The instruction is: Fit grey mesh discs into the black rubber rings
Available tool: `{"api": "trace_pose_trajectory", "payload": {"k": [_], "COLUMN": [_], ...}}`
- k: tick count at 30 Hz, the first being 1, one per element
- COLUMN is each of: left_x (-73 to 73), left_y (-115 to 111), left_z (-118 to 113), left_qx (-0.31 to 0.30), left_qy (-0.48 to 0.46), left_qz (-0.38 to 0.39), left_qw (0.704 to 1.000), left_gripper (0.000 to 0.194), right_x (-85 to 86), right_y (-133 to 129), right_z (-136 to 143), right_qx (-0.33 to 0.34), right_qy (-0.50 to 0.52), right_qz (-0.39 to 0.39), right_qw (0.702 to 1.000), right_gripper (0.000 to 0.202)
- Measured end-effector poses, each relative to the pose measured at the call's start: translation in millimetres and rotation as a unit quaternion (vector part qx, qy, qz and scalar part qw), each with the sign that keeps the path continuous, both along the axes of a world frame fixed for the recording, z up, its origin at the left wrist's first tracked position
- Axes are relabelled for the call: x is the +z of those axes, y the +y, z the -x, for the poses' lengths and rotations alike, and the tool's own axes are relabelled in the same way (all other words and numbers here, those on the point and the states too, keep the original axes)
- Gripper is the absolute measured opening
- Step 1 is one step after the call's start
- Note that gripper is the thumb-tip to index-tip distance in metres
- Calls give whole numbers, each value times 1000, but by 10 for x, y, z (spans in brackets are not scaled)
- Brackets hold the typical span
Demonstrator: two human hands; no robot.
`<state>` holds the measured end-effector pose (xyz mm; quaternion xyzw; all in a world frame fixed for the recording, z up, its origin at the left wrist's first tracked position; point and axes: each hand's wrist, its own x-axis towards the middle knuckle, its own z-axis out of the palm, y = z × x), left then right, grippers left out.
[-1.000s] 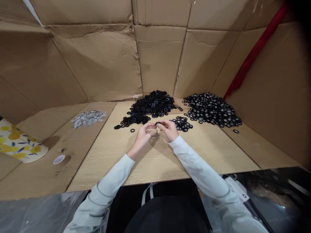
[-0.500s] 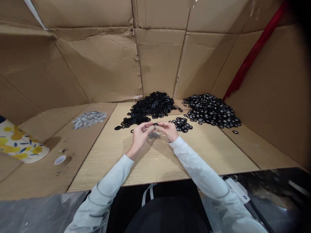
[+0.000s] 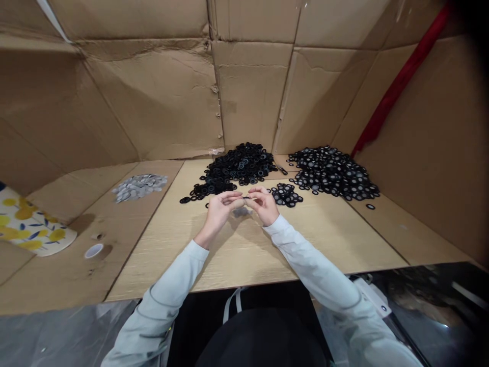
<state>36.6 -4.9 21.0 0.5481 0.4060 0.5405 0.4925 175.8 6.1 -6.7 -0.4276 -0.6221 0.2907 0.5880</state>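
Observation:
Between my fingertips, over the middle of the table, is a small black ring (image 3: pixel 246 198), mostly covered by the fingers. My left hand (image 3: pixel 221 208) pinches it from the left and my right hand (image 3: pixel 265 206) from the right. Below the hands lie a few grey discs (image 3: pixel 241 211), partly hidden. Just beyond my left hand spreads a heap of black rings (image 3: pixel 240 165). Close to my right hand sits a small pile of black rings with grey centres (image 3: pixel 286 195).
A larger pile of rings with grey centres (image 3: pixel 332 173) covers the back right. Grey discs (image 3: pixel 140 187) are heaped on the left, near a tape roll (image 3: pixel 93 251) and a patterned cylinder (image 3: pixel 36 224). A small tool (image 3: pixel 281 169) lies between the back piles. Cardboard walls (image 3: pixel 252 97) enclose the table.
The black ring has tilted between my fingertips and shows less. My right hand's fingers have lifted and bent slightly, while both hands stay in about the same place.

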Motion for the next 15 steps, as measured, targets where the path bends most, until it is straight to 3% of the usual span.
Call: {"api": "trace_pose_trajectory", "payload": {"k": [6,15], "left_x": [-38,-60], "left_y": [2,23], "left_z": [-11,2], "left_qx": [33,-83], "left_qy": [-25,-127], "left_qz": [-23,134], "left_qw": [999,979], "left_gripper": [19,23], "right_x": [6,-15], "right_y": [-8,-9], "right_z": [-35,-55], "right_qx": [-4,12], "right_qy": [-20,-63], "right_qz": [-10,-17], "right_qw": [1000,998], "right_gripper": [17,11]}}
